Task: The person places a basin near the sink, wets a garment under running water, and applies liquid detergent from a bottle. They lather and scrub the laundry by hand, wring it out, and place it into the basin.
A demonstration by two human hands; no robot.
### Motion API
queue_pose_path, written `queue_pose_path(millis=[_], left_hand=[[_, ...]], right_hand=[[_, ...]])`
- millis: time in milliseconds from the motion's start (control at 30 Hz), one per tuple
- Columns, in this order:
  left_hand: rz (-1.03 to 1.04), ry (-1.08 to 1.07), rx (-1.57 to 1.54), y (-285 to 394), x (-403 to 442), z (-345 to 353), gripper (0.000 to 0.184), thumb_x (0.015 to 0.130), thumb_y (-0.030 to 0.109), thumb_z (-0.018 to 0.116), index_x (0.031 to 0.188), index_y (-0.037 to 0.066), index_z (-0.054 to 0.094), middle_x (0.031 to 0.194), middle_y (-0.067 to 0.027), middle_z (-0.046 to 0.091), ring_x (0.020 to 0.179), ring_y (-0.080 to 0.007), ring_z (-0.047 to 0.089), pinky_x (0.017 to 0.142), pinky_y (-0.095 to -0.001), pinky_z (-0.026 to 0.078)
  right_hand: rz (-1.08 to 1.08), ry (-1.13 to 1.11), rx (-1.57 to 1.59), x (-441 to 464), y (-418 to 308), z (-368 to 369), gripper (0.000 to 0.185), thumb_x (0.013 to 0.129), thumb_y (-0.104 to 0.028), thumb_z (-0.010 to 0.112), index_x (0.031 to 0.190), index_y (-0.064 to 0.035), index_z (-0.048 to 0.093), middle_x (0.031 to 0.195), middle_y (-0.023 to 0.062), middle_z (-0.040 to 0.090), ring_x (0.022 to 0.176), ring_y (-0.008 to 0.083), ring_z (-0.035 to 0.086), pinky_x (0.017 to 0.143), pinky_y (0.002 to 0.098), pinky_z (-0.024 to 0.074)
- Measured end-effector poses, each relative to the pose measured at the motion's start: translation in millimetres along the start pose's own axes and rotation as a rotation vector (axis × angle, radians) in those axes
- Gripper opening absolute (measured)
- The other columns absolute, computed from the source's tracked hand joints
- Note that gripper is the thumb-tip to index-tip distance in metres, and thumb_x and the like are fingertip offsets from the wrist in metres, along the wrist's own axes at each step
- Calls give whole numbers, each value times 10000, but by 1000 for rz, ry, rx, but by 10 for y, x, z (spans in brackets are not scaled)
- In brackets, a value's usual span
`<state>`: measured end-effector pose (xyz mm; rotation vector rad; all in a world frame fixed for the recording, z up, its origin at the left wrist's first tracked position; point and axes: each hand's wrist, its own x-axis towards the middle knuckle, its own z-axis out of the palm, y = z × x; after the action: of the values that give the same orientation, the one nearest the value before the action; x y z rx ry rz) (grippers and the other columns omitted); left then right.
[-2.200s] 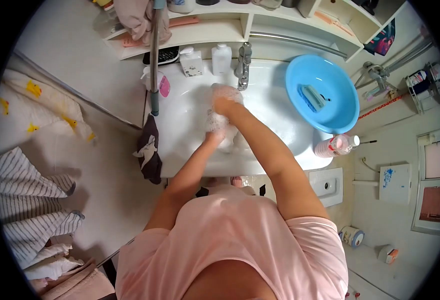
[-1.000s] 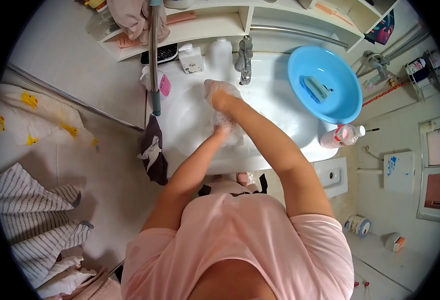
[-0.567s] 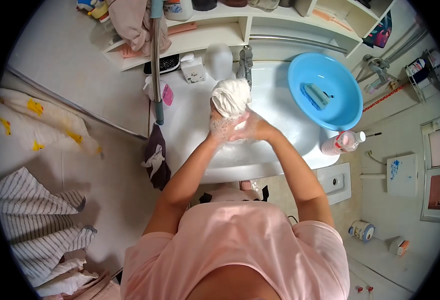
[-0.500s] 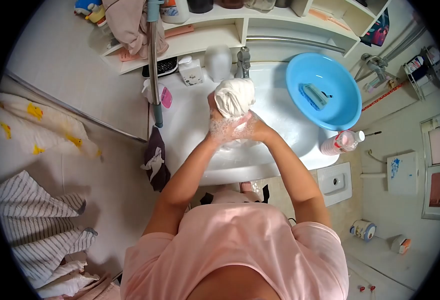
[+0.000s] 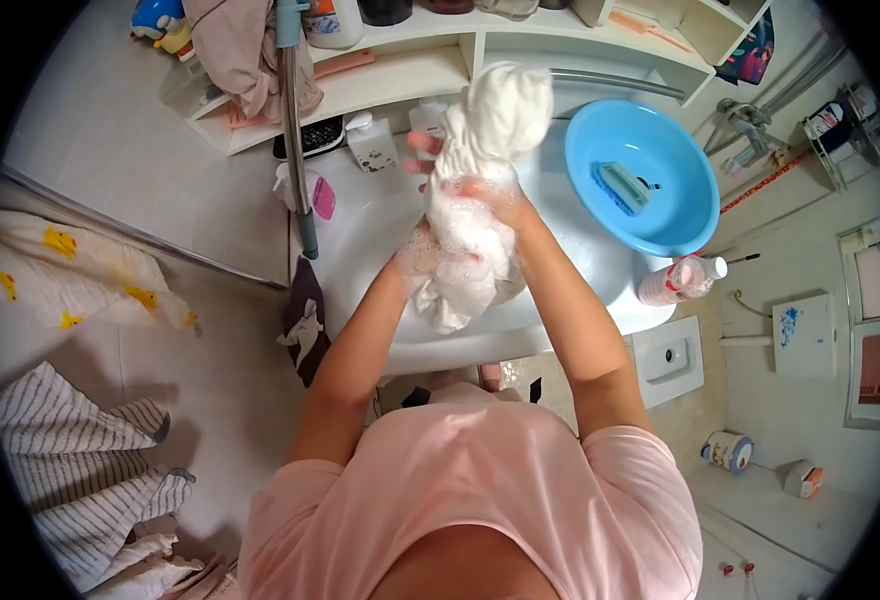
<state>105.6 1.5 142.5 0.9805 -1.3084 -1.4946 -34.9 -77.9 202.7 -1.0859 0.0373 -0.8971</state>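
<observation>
A white wet cloth (image 5: 470, 215), bunched and twisted into a long roll with soap suds on it, is raised over the white sink (image 5: 360, 215). My right hand (image 5: 498, 203) is closed around the middle of the cloth from the right. My left hand (image 5: 423, 155) supports it from the left; its fingertips stick out past the cloth's edge and the palm is hidden behind it. Suds coat both wrists. The cloth's upper end bulges out above my hands, and its lower end hangs loosely toward the sink's front rim. It hides the faucet.
Right of the cloth, a blue basin (image 5: 650, 225) holds a pale-blue scrub brush (image 5: 623, 188). A bottle (image 5: 682, 280) stands at the sink's right edge. White dispenser (image 5: 371, 143) sits behind, under shelves (image 5: 400, 82). A metal pole (image 5: 292, 120) rises at the left.
The cloth has gone from a compact ball between my hands to a longer roll, its top farther up and right, its lower end dropping toward me. Left fingers now show beside it.
</observation>
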Motion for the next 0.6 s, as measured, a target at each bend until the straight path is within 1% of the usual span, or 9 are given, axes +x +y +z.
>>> queue_pose_path(millis=[67, 100, 200, 233, 333, 367, 467, 533, 600], left_hand=[[-7, 70, -38, 180, -52, 262, 916, 606, 178, 806, 1345, 40, 283, 1307, -110, 404, 1176, -211, 431, 984, -351, 385], [62, 108, 46, -2, -40, 254, 922, 608, 180, 808, 1347, 40, 274, 1300, -109, 406, 1171, -210, 430, 983, -348, 382], [207, 180, 453, -497, -8, 158, 870, 662, 190, 782, 1347, 46, 265, 1283, -110, 407, 1162, -210, 423, 986, -336, 365], [245, 195, 616, -649, 11, 112, 842, 688, 194, 769, 1346, 50, 265, 1278, -112, 406, 1161, -210, 420, 988, -333, 359], [54, 306, 340, -1137, 167, -57, 753, 762, 210, 715, 1350, 62, 270, 1308, -122, 380, 1197, -215, 394, 1016, -336, 329], [56, 312, 419, -1145, 158, -41, 737, 776, 214, 700, 1354, 65, 268, 1315, -118, 376, 1208, -215, 383, 1020, -340, 324], [61, 323, 669, -1101, 119, 22, 692, 818, 227, 654, 1367, 73, 260, 1335, -108, 362, 1240, -215, 351, 1035, -350, 308], [70, 325, 833, -1083, 124, 58, 663, 846, 236, 624, 1375, 78, 256, 1348, -101, 354, 1262, -216, 329, 1044, -357, 298], [252, 366, 295, -1075, 301, 27, 633, 830, 243, 634, 1340, 72, 301, 1311, -89, 375, 1221, -201, 356, 1032, -345, 306]], right_hand=[[178, -21, -118, -24, 57, -118, 475, 733, -92, 628, 1184, 13, 525, 1166, 110, 569, 1060, 177, 536, 911, 301, 429], [251, -1, -244, -7, -32, -19, 535, 702, -191, 666, 1173, 21, 530, 1144, 131, 581, 1061, 204, 537, 920, 294, 417], [374, 138, -927, 42, -21, 72, 628, 651, -298, 697, 1164, 26, 533, 1146, 151, 578, 1070, 245, 527, 930, 299, 404], [428, 137, -902, 53, -70, 162, 694, 617, -370, 706, 1173, 6, 532, 1171, 175, 558, 1085, 292, 517, 943, 315, 394], [183, 131, -1104, 71, 211, 133, 662, 664, -351, 732, 1199, -22, 522, 1128, 136, 588, 1023, 251, 558, 908, 299, 420], [127, 94, -1343, 84, 283, 172, 629, 687, -377, 705, 1213, -81, 527, 1179, 136, 559, 1058, 270, 542, 917, 316, 420], [268, -6, -1491, 157, 191, 491, 542, 746, -440, 596, 1215, -178, 526, 1191, 118, 547, 1078, 282, 526, 917, 315, 430], [-139, 92, -1639, 145, 694, 250, 503, 751, -461, 578, 1199, -238, 533, 1192, 76, 545, 1079, 255, 528, 904, 321, 441], [153, 161, -1566, 47, 393, 462, 504, 746, -461, 589, 1196, -241, 536, 1190, 90, 545, 1083, 273, 524, 911, 340, 435]])
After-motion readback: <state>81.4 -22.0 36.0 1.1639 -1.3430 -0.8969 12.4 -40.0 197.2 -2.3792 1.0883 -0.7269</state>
